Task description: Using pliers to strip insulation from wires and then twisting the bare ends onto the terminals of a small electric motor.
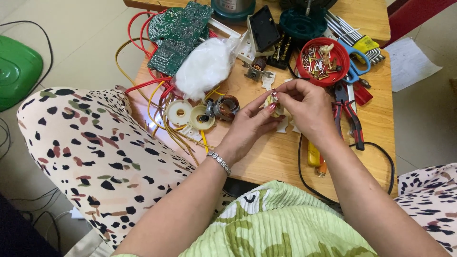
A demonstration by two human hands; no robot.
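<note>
Item one, my left hand [251, 124]: fingers curled narrowly around a small yellowish part [271, 102], thumb and forefinger pinched on its near side, silver bracelet [219, 162] at the wrist. Item two, my right hand [307, 105]: fingertips drawn tight together and pressed on the top of the same part, so both hands clamp it between them; what exactly the part is I cannot tell, as my fingers cover most of it. The part is held just above the wooden table [376, 114], below and left of the red bowl [323, 59]. Item three, the red bowl: round, filled with small screws and metal bits, standing above my right hand near the table's far right. Item four, red-handled pliers [350, 116]: lying below the bowl, just right of my right hand. Item five, blue-handled scissors [358, 62]: touching the bowl's right side. Item six, copper-wound coil [226, 106]: well left of the bowl, near my left fingertips. Item seven, white plastic bag [207, 66]: left of the bowl, partly over a green circuit board [178, 31]. Item eight, red and yellow wires [157, 102]: far left of the bowl, trailing off the table edge.
</note>
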